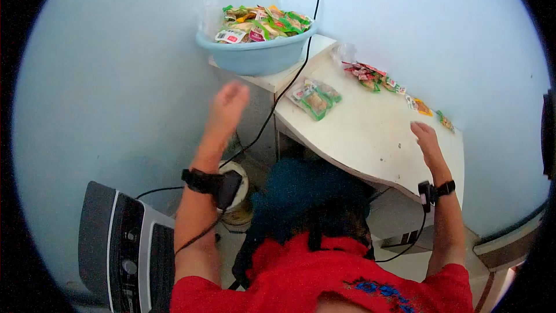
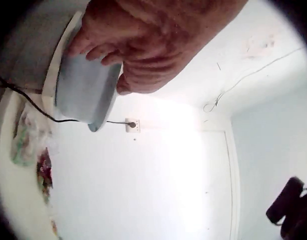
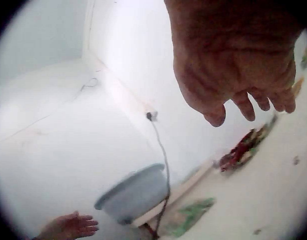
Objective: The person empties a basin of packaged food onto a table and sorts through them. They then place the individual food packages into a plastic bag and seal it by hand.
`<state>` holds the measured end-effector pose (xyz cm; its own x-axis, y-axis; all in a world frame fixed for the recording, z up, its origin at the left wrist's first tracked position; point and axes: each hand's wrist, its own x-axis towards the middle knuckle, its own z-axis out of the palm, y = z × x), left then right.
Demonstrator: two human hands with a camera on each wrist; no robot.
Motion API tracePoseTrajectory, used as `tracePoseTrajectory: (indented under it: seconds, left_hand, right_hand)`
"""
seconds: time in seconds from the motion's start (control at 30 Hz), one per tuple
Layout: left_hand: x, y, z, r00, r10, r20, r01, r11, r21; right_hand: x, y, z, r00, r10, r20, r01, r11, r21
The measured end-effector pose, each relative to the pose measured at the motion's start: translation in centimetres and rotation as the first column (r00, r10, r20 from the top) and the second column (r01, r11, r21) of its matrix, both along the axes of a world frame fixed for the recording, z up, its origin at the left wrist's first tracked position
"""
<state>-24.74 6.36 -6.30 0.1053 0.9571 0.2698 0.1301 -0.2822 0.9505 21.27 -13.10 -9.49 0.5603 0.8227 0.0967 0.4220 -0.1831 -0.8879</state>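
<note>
A light blue basin (image 1: 255, 57) heaped with green and yellow snack packets (image 1: 263, 23) stands on a raised white ledge. My left hand (image 1: 227, 107) is in the air just below and in front of it, holding nothing; the left wrist view shows the hand (image 2: 143, 45) with fingers loosely bent near the basin (image 2: 86, 87). Over the right part of the white table (image 1: 353, 133) hovers my right hand (image 1: 427, 136), empty, its fingers spread a little in the right wrist view (image 3: 238, 65). A clear bag with green packets (image 1: 315, 98) lies on the table between the hands.
Red packets (image 1: 364, 72), an orange one (image 1: 423, 106) and a small green one (image 1: 445, 121) lie along the wall side of the table. A black cable (image 1: 269, 117) hangs past the basin. A bucket (image 1: 238, 197) and a grey-black appliance (image 1: 124, 249) stand at the left.
</note>
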Motion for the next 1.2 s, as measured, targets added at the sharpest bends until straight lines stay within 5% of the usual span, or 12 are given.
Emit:
tracePoseTrajectory:
  seconds: [0.2,0.3,0.4,0.6,0.67,0.97,1.03,1.07,1.1,1.13,1.17,1.2]
  left_hand:
    - [-1.9,9.5,4.4,0.922,0.372,0.110,-0.383,0.918,0.107]
    - [-3.9,15.3,4.7,0.945,0.149,0.291,-0.138,0.989,-0.060]
    - [-4.1,20.3,4.5,0.822,-0.110,0.559,0.119,0.993,0.020]
    - [-4.2,21.2,5.5,0.821,-0.143,0.552,0.166,0.986,0.007]
    - [-5.3,24.8,5.1,0.700,-0.098,0.708,0.281,0.949,-0.147]
    - [-8.0,28.4,1.4,0.861,-0.008,0.508,0.020,1.000,-0.018]
    - [-6.8,28.3,1.7,0.991,0.049,0.124,-0.086,0.946,0.312]
    - [-6.2,25.5,2.7,0.957,0.241,-0.161,-0.081,0.756,0.650]
    - [-8.3,24.1,3.3,0.951,-0.121,0.283,0.051,0.968,0.244]
    - [-7.2,21.1,6.7,0.852,-0.149,0.502,0.152,0.988,0.036]
    - [-7.9,19.9,6.0,0.972,-0.034,0.231,-0.041,0.950,0.310]
    - [-8.8,18.6,5.2,0.984,0.180,-0.001,-0.144,0.791,0.595]
  right_hand:
    - [-8.1,11.1,9.4,0.919,0.325,-0.222,-0.308,0.945,0.110]
    - [-8.8,18.3,11.0,0.803,0.453,-0.387,-0.453,0.886,0.097]
    - [-11.1,24.9,11.9,0.827,0.408,-0.386,-0.403,0.910,0.098]
    - [-13.0,34.4,10.6,0.649,0.503,-0.572,-0.427,0.862,0.274]
    - [-12.8,36.7,9.7,0.586,0.554,-0.592,-0.434,0.831,0.348]
    - [-12.3,39.6,7.5,0.401,0.714,-0.574,-0.440,0.700,0.563]
    - [-12.4,39.0,7.6,0.418,0.698,-0.582,-0.430,0.716,0.550]
    - [-12.4,38.8,7.5,0.420,0.716,-0.557,-0.426,0.698,0.576]
    - [-12.4,38.4,7.1,0.425,0.733,-0.532,-0.422,0.680,0.600]
    - [-12.8,37.5,7.5,0.435,0.728,-0.530,-0.397,0.683,0.613]
    - [-13.4,36.0,8.3,0.439,0.726,-0.530,-0.382,0.684,0.621]
    - [-14.3,33.9,9.5,0.390,0.741,-0.546,-0.362,0.669,0.649]
